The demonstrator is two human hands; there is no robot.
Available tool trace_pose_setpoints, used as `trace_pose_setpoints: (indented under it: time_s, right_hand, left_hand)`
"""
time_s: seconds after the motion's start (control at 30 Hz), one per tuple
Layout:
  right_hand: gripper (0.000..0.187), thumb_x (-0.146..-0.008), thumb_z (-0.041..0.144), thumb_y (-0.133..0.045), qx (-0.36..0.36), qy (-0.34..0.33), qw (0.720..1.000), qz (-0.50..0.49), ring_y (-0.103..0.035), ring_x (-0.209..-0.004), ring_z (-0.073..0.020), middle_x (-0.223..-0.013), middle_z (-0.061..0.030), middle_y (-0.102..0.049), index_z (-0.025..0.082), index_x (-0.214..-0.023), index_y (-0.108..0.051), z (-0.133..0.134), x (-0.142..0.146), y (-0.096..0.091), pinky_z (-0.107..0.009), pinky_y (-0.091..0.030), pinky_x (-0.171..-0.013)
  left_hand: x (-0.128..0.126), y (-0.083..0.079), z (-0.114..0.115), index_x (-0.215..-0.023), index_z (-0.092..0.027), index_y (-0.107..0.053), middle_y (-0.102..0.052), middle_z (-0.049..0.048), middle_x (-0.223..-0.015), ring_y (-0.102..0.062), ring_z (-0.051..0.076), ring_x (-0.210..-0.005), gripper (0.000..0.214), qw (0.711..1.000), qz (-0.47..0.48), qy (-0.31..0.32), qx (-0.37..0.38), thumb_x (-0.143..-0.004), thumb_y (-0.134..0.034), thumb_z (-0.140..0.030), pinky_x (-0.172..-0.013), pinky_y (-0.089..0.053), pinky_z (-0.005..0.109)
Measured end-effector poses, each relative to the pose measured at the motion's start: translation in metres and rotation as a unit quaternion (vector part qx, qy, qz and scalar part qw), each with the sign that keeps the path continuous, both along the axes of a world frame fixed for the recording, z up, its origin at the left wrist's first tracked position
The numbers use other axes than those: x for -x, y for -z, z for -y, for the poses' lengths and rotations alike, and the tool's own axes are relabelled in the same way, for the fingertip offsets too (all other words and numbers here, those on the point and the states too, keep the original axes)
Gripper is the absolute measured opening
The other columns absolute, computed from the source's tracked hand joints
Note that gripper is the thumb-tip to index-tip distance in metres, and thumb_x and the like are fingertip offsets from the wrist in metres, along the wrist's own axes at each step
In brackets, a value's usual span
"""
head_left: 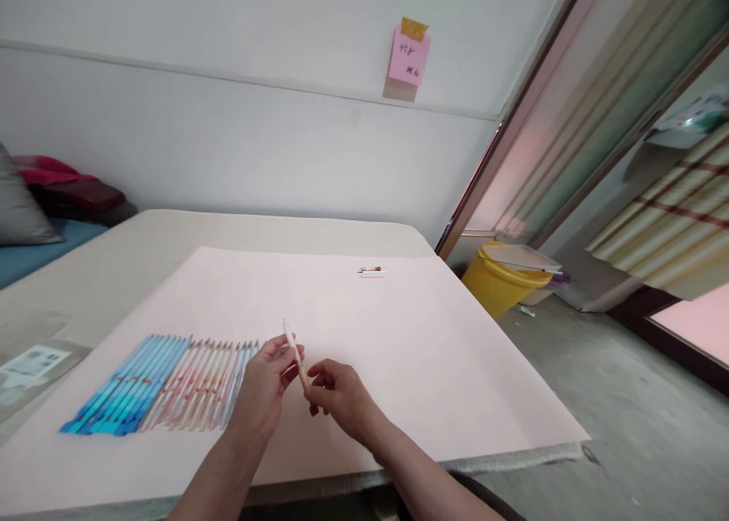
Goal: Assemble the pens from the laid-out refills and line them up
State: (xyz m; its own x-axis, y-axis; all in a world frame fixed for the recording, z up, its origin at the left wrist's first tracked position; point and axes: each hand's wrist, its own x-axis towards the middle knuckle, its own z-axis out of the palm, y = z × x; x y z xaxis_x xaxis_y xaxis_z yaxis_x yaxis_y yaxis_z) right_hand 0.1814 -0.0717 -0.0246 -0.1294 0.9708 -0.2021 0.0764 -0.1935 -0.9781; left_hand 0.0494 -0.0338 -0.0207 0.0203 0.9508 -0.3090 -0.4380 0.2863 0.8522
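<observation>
Between my two hands is a slim white pen (pixel 292 344) with a tan lower part, its tip pointing up and away from me. My left hand (pixel 269 373) pinches the upper barrel between thumb and fingers. At the lower end, my right hand (pixel 340 393) has its fingers closed around the tan part. To the left, on the pale pink sheet (pixel 444 354), lies a row of pens: several blue ones (pixel 134 384), then several white and reddish ones (pixel 190 388). My left hand covers part of the row's right end.
Farther back on the sheet lie a few small pen parts (pixel 371 270). A clear plastic bag with a label (pixel 37 361) is at the left. A yellow bin (pixel 501 278) stands on the floor to the right. A pink note (pixel 408 56) is taped to the wall.
</observation>
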Motion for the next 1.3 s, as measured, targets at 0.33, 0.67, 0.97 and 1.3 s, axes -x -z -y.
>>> trace_pose_setpoints:
  time_s: [0.33, 0.67, 0.97, 1.3]
  right_hand:
    - [0.023, -0.058, 0.008, -0.053, 0.076, 0.003, 0.996, -0.036, -0.055, -0.039, -0.0103, -0.052, 0.0069, -0.054, 0.015, -0.080, -0.052, -0.002, 0.006, 0.010, -0.016, -0.032, -0.034]
    - [0.023, -0.057, 0.008, -0.052, 0.089, -0.008, 0.996, -0.017, -0.056, -0.038, -0.0136, -0.044, 0.0084, -0.050, 0.016, -0.078, -0.048, -0.008, 0.031, 0.033, -0.017, -0.034, -0.031]
    - [0.025, -0.059, 0.004, -0.049, 0.087, 0.002, 0.993, 0.083, -0.055, -0.038, -0.0119, -0.044, 0.0079, -0.050, 0.016, -0.081, -0.048, -0.019, 0.057, 0.045, -0.017, -0.036, -0.036]
    - [0.024, -0.064, 0.006, -0.050, -0.029, -0.009, 0.979, 0.201, -0.056, -0.049, -0.0102, -0.060, 0.0027, -0.059, 0.016, -0.085, -0.054, -0.013, 0.063, 0.044, -0.017, -0.037, -0.044]
  left_hand:
    - [0.009, 0.001, -0.008, -0.082, -0.014, -0.064, -0.062, 0.0059, -0.083, -0.060, 0.012, -0.075, 0.020, 0.993, -0.021, -0.120, 0.008, -0.063, -0.071, -0.014, -0.066, -0.048, 0.022]
    - [0.050, -0.018, -0.026, -0.074, -0.012, -0.061, -0.063, 0.0063, -0.075, -0.062, 0.011, -0.069, 0.014, 0.968, 0.072, -0.241, -0.003, -0.068, -0.059, 0.000, -0.060, -0.053, 0.019]
    - [0.052, -0.020, -0.025, -0.075, -0.012, -0.061, -0.063, 0.0068, -0.075, -0.062, 0.011, -0.067, 0.014, 0.970, 0.097, -0.223, 0.006, -0.070, -0.056, 0.000, -0.059, -0.053, 0.019]
    - [0.052, -0.018, -0.023, -0.075, -0.010, -0.061, -0.063, 0.0085, -0.079, -0.062, 0.011, -0.070, 0.013, 0.968, 0.118, -0.219, -0.014, -0.070, -0.056, 0.001, -0.063, -0.054, 0.020]
